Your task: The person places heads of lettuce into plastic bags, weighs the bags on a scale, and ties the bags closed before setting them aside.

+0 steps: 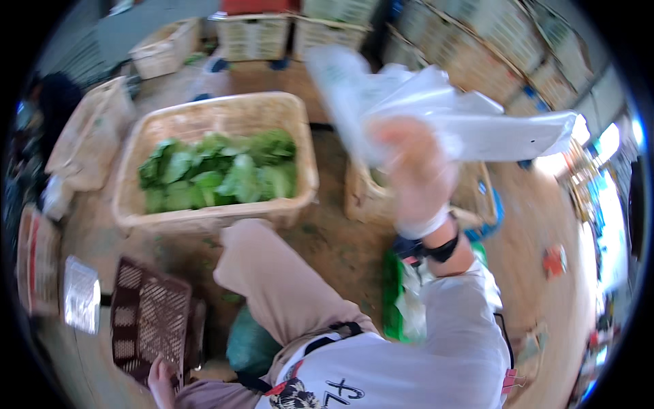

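My right hand is raised and blurred, closed on a translucent white plastic bag that spreads out above and to the right of it. A black band circles that wrist. Low on the left, my left hand grips the near edge of a brown plastic basket with latticed walls; the basket stands tilted. In front of my knee, a large cream plastic crate holds green leafy vegetables laid in rows.
Behind the raised bag is another cream crate. A green crate with plastic bags stands beside my right side. Stacked crates line the back, with more stacks at the upper right. A red item lies on the floor.
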The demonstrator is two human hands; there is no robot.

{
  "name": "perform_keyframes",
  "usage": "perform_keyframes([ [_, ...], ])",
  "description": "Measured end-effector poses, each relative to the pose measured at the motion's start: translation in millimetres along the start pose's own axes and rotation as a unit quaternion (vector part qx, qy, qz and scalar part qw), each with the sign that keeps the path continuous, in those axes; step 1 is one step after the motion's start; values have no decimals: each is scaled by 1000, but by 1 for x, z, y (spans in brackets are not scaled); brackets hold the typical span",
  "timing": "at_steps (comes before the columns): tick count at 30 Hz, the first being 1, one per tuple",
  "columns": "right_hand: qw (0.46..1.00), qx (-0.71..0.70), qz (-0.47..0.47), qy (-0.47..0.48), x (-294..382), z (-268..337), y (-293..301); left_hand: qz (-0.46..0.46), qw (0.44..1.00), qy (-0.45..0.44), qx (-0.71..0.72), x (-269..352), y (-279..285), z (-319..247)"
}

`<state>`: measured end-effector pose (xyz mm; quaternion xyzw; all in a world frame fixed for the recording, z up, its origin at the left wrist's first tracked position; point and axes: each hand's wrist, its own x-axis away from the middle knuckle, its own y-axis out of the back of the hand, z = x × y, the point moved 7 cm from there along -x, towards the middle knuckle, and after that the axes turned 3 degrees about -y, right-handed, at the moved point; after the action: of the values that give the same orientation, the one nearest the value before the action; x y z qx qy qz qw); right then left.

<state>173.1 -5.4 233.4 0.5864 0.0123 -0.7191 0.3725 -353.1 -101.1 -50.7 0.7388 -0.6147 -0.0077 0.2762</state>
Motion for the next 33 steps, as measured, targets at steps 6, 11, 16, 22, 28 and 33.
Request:
perform_keyframes([
  [6,894,-366,27,258,20,176,-161,190,908,-183,325,7,-85,-161],
  [11,845,-387,167,329,110,293,-254,-53,855,-203,475,-18,21,-145],
  [16,681,-418,537,270,167,318,-310,-262,876,-126,384,-17,95,-56],
  [22,763,-458,441,115,108,274,-390,-318,890,-186,268,-10,113,-62],
  [28,771,-334,515,169,142,269,-445,-341,882,-250,210,-7,113,-83],
  [33,550,-415,652,318,184,310,-442,-407,864,-207,213,8,138,-66],
])
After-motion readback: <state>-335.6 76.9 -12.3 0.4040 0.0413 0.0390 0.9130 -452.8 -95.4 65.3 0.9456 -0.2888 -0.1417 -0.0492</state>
